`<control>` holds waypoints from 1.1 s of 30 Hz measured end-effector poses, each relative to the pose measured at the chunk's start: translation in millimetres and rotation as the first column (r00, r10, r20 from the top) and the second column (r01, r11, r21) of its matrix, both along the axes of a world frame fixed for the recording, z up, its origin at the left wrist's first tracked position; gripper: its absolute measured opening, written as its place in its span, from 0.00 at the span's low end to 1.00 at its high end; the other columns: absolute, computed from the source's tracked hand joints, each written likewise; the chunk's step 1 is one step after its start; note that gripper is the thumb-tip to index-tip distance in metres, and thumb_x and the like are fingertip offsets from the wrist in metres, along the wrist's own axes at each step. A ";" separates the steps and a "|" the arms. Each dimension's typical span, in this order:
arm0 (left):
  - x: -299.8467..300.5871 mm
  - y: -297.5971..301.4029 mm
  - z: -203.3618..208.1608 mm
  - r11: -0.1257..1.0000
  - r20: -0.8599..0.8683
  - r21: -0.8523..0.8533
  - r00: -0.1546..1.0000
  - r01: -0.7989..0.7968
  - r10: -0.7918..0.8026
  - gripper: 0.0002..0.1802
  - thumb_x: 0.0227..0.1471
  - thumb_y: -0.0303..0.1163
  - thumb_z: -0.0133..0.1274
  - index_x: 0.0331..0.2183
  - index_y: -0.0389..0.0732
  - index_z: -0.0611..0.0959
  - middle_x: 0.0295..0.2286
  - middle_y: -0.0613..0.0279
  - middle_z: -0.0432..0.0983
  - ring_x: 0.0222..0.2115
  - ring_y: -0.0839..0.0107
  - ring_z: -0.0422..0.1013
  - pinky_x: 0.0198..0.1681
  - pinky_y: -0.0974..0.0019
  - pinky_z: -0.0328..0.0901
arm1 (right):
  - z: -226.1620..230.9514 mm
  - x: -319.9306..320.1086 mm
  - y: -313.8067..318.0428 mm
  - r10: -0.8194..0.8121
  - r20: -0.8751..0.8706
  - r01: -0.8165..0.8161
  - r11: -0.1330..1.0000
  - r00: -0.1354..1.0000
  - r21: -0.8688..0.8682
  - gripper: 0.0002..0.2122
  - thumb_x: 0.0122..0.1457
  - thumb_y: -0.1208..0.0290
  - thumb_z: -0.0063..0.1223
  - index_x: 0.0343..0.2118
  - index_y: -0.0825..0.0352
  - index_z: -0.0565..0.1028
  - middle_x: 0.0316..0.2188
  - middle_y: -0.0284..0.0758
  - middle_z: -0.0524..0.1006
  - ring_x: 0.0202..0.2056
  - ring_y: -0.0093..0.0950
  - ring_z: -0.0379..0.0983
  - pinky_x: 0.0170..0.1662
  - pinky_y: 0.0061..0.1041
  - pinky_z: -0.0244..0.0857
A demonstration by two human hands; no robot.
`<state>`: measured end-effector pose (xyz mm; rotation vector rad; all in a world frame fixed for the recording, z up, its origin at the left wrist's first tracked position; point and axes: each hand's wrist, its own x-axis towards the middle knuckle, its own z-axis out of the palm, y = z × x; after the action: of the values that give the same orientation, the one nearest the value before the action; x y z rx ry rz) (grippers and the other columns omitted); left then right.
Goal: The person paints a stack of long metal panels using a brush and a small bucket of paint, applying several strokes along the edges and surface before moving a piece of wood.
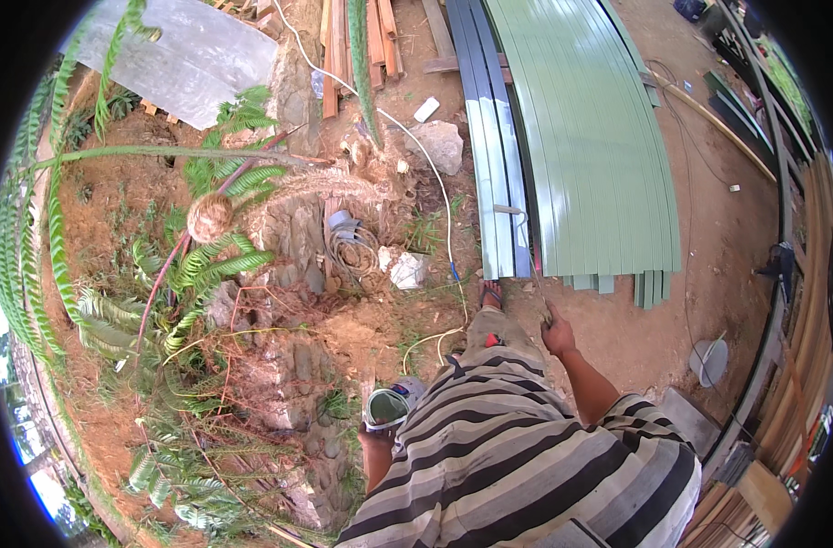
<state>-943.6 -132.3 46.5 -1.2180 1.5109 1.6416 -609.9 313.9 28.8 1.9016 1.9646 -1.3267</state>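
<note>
My right hand (557, 332) is closed round the handle of a long-handled paint roller. The small roller head (508, 209) rests on narrow dark blue-grey strips (486, 119), whose nearer part looks pale and shiny. At my left side, my left hand (377, 438) grips a small paint bucket (388, 407) with greenish paint inside; some of its fingers are hidden. Right of the narrow strips lies a broad row of light green panels (599, 164). My foot (492, 294) is just before the near end of the strips.
A pale cord or hose (446, 196) winds along the ground left of the strips. Near it are a rock (437, 146) and stacked timber (380, 46). Ferns (202, 260) and a stony bank border the left. A white bucket (708, 362) stands right, beside long boards (804, 274).
</note>
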 end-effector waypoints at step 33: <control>26.1 -181.4 29.3 0.952 0.147 -0.188 0.965 0.243 -0.217 0.19 0.53 0.49 0.40 0.40 0.51 0.77 0.39 0.67 0.71 0.43 0.67 0.67 0.50 0.52 0.58 | -147.5 -36.8 -129.2 -0.347 -0.212 0.388 0.900 0.914 0.198 0.17 0.58 0.59 0.49 0.33 0.74 0.71 0.26 0.57 0.74 0.31 0.54 0.72 0.34 0.46 0.64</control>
<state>-917.6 -313.7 75.8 -1.1748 1.7035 1.2600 -646.7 184.6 -118.6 2.4511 1.9852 -1.4422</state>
